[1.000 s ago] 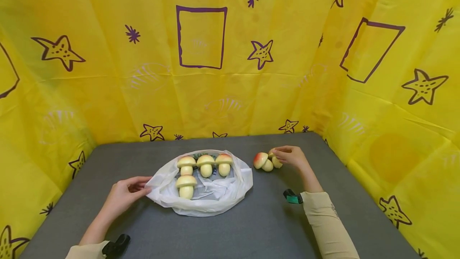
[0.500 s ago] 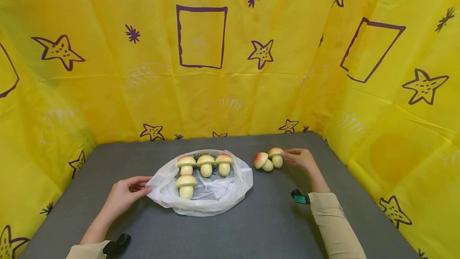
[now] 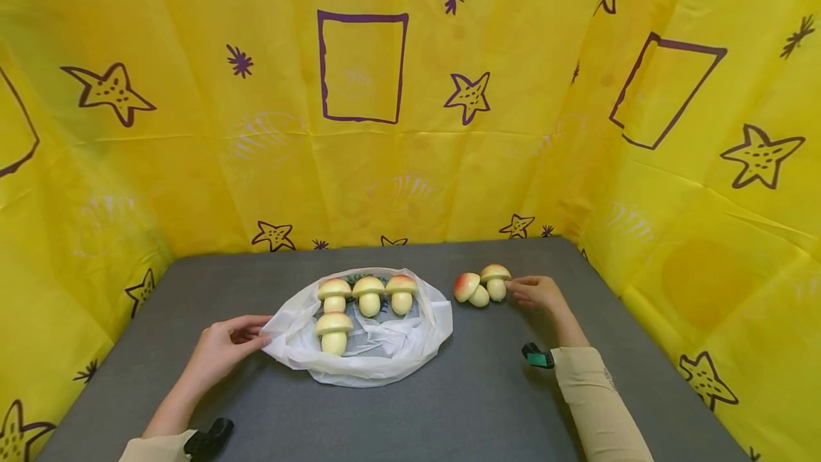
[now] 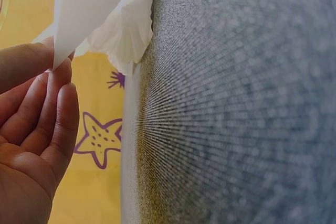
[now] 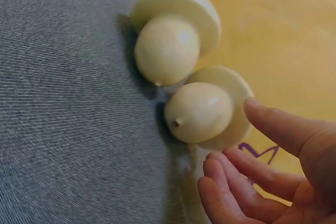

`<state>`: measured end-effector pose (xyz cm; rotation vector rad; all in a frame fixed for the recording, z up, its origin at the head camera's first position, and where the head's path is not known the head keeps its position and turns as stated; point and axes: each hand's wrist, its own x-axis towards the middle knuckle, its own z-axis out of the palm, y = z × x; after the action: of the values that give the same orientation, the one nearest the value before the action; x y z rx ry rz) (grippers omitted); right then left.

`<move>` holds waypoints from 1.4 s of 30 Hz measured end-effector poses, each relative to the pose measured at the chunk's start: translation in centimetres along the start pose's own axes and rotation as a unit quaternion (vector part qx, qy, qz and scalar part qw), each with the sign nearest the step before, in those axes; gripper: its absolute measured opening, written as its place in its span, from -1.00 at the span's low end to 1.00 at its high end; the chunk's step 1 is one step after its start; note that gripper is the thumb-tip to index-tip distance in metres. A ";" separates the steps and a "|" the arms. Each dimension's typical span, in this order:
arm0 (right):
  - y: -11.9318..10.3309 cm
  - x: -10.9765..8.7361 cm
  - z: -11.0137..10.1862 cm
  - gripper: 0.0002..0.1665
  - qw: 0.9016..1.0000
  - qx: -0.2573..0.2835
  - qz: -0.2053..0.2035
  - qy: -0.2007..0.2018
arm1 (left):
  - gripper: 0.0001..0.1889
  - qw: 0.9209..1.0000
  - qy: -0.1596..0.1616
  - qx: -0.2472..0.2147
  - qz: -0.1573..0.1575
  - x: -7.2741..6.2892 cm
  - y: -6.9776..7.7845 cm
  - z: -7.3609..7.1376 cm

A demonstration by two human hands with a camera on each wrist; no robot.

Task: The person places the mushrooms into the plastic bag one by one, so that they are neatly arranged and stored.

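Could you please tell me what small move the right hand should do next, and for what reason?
Probably the right hand should close gently on the nearer loose mushroom: thumb and fingers are spread at the edge of its cap, while the left hand pinches the edge of the open bag, where four similar mushrooms lie.

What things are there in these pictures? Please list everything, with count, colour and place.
table: 1, grey, under everything
backdrop: yellow with purple drawings, behind and beside the table
bag: 1, white, open on the table
bagged mushrooms: 4, cream, some caps reddish, inside the bag
loose mushrooms: 2, cream with reddish caps, right of the bag
wrist devices: 2, black, one partly green, at the wrists
sleeves: 2, beige, on the arms
left grip: 1, bare, pinching the bag's left edge
right grip: 1, bare, beside the right-hand loose mushroom
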<state>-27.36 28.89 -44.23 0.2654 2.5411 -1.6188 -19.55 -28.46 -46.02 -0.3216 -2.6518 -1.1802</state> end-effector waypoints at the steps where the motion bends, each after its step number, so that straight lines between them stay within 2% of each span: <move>1: 0.1 0.1 0.1 -0.35 1.000 -0.001 -0.001 -0.003 | -0.68 1.000 0.000 0.001 0.000 0.0 0.0 0.0; 16: 0.5 1.1 1.7 -0.25 1.000 0.007 0.024 -0.013 | -0.64 1.000 -0.013 0.012 -0.020 0.1 0.0 -0.3; 27: 0.3 1.3 2.6 -0.26 1.000 0.003 0.017 -0.019 | -0.65 1.000 -0.009 0.007 -0.015 0.0 0.1 -0.3; 34: 0.1 1.3 2.6 -0.21 1.000 0.008 0.025 -0.017 | -0.67 1.000 0.000 0.005 -0.002 0.0 -0.1 -0.2; 42: 0.2 1.3 2.5 -0.20 1.000 0.006 0.025 -0.018 | -0.67 1.000 0.000 0.003 -0.002 -0.1 -0.1 -0.2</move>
<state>-28.60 26.77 -45.72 0.2948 2.4788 -1.6065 -19.47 -28.71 -45.98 -0.3155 -2.6558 -1.1733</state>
